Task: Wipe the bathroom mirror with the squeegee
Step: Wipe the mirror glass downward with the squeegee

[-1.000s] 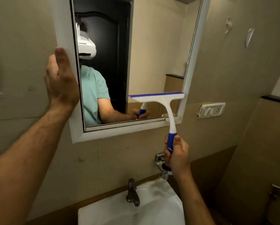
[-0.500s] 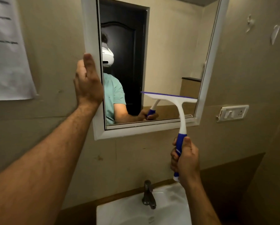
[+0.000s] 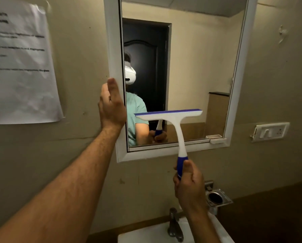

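A white-framed bathroom mirror hangs on the beige wall. My right hand grips the blue handle of a white squeegee. Its blue-edged blade lies level across the lower left part of the glass. My left hand rests flat, fingers up, against the mirror's left frame edge. The glass reflects a person in a teal shirt and a dark door.
A white sink with a metal tap sits below. A metal holder is fixed on the wall beside my right hand. A switch plate is right of the mirror, a paper notice left of it.
The squeegee blade has shifted left across the lower glass. The view has swung left and up, bringing the paper notice into sight. My left hand stays on the frame.
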The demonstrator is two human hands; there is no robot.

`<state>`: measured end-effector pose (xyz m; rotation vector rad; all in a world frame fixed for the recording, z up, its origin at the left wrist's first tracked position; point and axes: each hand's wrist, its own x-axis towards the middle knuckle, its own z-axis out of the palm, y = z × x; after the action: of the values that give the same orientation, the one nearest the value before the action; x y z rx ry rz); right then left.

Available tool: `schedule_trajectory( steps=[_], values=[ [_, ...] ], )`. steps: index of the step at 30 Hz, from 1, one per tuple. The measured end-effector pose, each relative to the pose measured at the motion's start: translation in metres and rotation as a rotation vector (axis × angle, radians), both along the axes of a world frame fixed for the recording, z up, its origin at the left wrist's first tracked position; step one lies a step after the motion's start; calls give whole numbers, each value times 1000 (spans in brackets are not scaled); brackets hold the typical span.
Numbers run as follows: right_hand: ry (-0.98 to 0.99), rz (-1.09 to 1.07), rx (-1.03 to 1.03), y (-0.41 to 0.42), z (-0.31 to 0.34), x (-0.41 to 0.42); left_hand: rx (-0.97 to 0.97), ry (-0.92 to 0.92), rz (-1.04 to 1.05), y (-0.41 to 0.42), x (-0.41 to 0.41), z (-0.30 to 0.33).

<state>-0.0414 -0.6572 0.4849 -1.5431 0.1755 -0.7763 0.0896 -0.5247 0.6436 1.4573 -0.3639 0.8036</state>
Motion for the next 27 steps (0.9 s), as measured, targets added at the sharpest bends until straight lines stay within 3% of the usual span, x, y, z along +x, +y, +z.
schedule_trajectory(
  steps=[9, 18, 27],
  values=[
    [77, 12, -19, 24, -50, -1, -14, 0, -13, -1, -7, 10],
    [-70, -19, -8, 25, 4, 8, 26, 54, -48, -1, -10, -1],
    [97, -35, -39, 28, -53, -7, 9, 36, -10, 1, -7, 4]
  ],
)
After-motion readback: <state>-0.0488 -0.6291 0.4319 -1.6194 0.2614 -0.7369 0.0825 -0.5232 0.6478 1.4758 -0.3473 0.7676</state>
